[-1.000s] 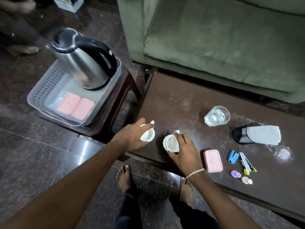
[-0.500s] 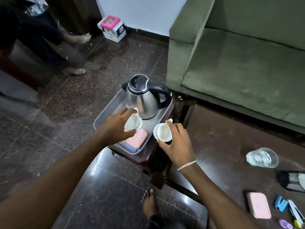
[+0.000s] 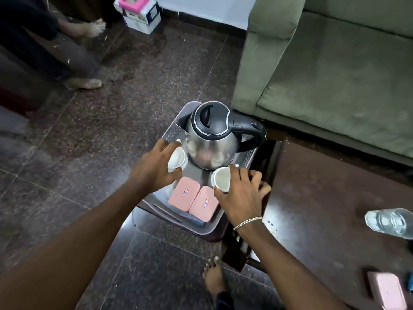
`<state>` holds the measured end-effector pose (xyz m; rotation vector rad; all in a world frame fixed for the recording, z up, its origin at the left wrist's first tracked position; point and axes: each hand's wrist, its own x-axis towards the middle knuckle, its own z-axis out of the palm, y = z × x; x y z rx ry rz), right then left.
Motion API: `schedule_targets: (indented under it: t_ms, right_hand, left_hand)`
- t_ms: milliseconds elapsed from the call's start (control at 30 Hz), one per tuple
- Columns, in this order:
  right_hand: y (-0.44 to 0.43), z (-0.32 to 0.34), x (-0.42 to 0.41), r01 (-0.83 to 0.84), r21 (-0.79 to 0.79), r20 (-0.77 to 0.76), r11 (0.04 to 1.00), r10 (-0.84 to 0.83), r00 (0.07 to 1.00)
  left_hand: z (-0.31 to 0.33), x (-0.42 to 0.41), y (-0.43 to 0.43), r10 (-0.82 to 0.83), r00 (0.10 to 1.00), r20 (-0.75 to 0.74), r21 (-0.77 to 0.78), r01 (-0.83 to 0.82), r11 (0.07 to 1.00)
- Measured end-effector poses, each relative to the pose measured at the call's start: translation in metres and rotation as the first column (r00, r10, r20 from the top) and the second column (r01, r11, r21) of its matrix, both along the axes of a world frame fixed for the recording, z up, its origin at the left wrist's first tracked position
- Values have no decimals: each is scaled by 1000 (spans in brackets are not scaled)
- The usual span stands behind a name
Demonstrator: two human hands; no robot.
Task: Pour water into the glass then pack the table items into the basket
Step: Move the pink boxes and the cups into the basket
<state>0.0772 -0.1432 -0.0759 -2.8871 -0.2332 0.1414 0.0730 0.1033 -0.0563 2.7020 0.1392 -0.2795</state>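
A grey perforated basket (image 3: 173, 130) sits on a small dark stool. A steel kettle (image 3: 212, 139) with a black lid and handle stands at its far end, and two pink boxes (image 3: 194, 199) lie side by side at its near end. My left hand (image 3: 154, 168) holds a small white cup (image 3: 177, 158) over the basket, left of the kettle. My right hand (image 3: 242, 195) holds a second white cup (image 3: 222, 179) just in front of the kettle. A glass of water (image 3: 388, 222) stands on the dark wooden table (image 3: 324, 209) at the right.
Another pink box (image 3: 386, 289) lies at the table's near right edge. A green sofa (image 3: 335, 63) stands behind the table. A seated person's bare feet (image 3: 85, 83) rest on the dark floor at upper left, near a white carton (image 3: 140, 12). My own foot (image 3: 214, 274) is below the stool.
Both hands lifted the two white cups off the table and carried them left to the basket. They now hang lower over it, close beside the kettle.
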Motion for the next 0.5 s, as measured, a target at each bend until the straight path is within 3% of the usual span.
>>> schedule_targets:
  t_ms: [167, 500]
  right_hand:
    - [9, -11, 2, 31, -52, -9, 998, -32, 999]
    - [11, -22, -2, 64, -41, -21, 997, -65, 998]
  left_hand:
    - [-20, 13, 11, -66, 997, -33, 16, 67, 998]
    - [-38, 12, 9, -98, 993, 63, 15, 97, 995]
